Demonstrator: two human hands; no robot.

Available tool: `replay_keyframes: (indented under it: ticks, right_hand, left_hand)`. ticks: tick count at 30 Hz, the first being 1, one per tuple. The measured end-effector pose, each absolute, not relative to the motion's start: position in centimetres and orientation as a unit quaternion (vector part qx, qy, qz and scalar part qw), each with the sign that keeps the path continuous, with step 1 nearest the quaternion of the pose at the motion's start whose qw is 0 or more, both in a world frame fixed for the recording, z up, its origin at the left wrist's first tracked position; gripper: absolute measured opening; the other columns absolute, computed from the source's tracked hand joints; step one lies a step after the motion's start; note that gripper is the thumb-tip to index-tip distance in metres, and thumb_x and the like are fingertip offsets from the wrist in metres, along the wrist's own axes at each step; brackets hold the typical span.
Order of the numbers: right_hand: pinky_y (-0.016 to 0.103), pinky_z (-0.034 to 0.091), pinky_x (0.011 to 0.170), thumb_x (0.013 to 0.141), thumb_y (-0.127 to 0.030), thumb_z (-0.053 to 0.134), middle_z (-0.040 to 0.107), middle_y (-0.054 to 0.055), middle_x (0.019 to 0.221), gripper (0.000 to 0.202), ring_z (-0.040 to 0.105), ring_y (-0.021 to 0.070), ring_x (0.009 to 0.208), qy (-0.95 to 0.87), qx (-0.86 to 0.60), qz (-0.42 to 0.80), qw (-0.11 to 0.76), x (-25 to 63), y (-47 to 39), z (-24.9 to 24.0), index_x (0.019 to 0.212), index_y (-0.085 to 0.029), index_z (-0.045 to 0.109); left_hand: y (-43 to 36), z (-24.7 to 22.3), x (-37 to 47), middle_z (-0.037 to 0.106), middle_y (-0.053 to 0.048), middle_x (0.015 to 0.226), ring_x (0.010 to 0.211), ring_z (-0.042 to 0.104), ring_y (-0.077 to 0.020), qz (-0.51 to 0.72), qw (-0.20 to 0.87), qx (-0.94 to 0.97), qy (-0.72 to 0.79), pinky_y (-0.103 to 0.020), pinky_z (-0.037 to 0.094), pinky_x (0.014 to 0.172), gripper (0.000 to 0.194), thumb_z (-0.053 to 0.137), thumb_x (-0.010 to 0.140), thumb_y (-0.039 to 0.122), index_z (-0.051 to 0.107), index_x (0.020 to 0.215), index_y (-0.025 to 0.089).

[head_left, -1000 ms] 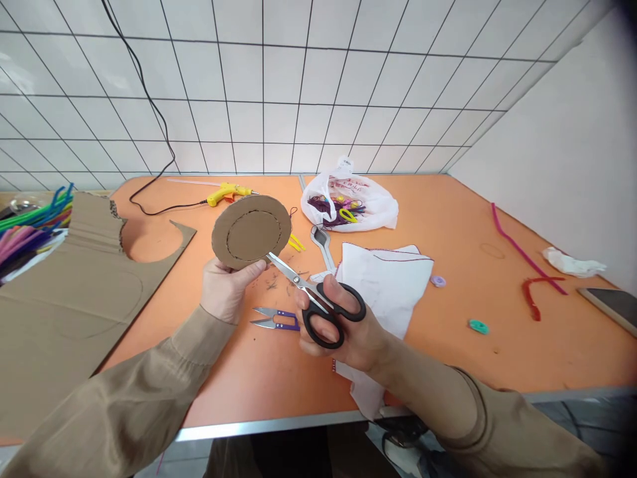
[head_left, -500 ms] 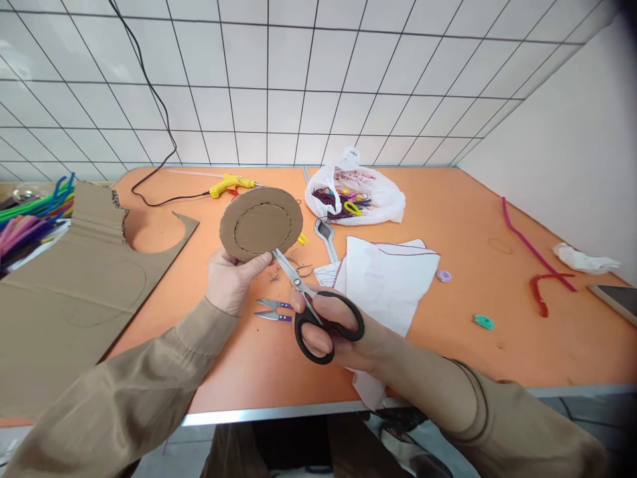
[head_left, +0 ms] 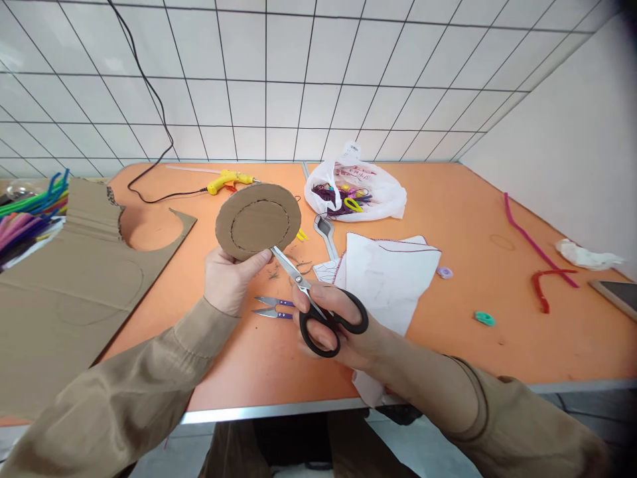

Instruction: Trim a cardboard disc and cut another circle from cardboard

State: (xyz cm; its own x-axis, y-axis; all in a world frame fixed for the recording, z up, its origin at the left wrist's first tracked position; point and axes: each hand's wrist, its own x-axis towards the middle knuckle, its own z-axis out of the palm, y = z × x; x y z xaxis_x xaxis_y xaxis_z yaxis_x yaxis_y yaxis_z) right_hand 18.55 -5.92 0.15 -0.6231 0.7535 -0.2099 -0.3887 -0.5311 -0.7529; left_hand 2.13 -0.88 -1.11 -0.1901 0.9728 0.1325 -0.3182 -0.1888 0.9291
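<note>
My left hand [head_left: 229,279] pinches the lower edge of a round cardboard disc [head_left: 259,226], thumb in front and fingers behind it. A smaller circle with a rough, cut-looking outline shows inside the disc. Black-handled scissors [head_left: 299,280] are gripped in my right hand [head_left: 338,318], fingers through the loops. The blades point up and left, nearly together, with their tips at the disc's lower rim beside my left thumb. Below them on the table lie small thread snips [head_left: 273,307] with purple handles. Dark scraps are scattered behind the scissors.
A large cardboard sheet [head_left: 60,318] with a rounded cut-out covers the left side, pipe cleaners [head_left: 34,219] on it. A yellow glue gun [head_left: 229,180] with a cord lies behind. White cloth [head_left: 383,279] and a plastic bag [head_left: 383,192] of craft bits sit right of centre.
The scissor handles have swung slightly right and up, and the blades look closer together. The disc stays in my left hand, almost unmoved. The whole view has shifted a little.
</note>
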Motion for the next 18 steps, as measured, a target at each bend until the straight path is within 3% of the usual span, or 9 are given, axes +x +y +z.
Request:
replay_keyframes:
  ticks: [18]
  right_hand:
    - [0.021,0.019,0.039,0.08,-0.049,0.059,0.042,-0.008,0.037,0.031,0.024,0.0049,0.034,-0.359,-0.283,0.814,0.358,18.25,-6.56,0.38,0.071,-0.02,0.053]
  left_hand:
    - [-0.73,-1.28,2.01,0.075,-0.002,0.077,0.072,0.067,-0.0187,0.657,0.48,0.425,0.397,-0.032,0.057,0.067,0.017,0.084,0.058,0.015,0.077,0.072,0.021]
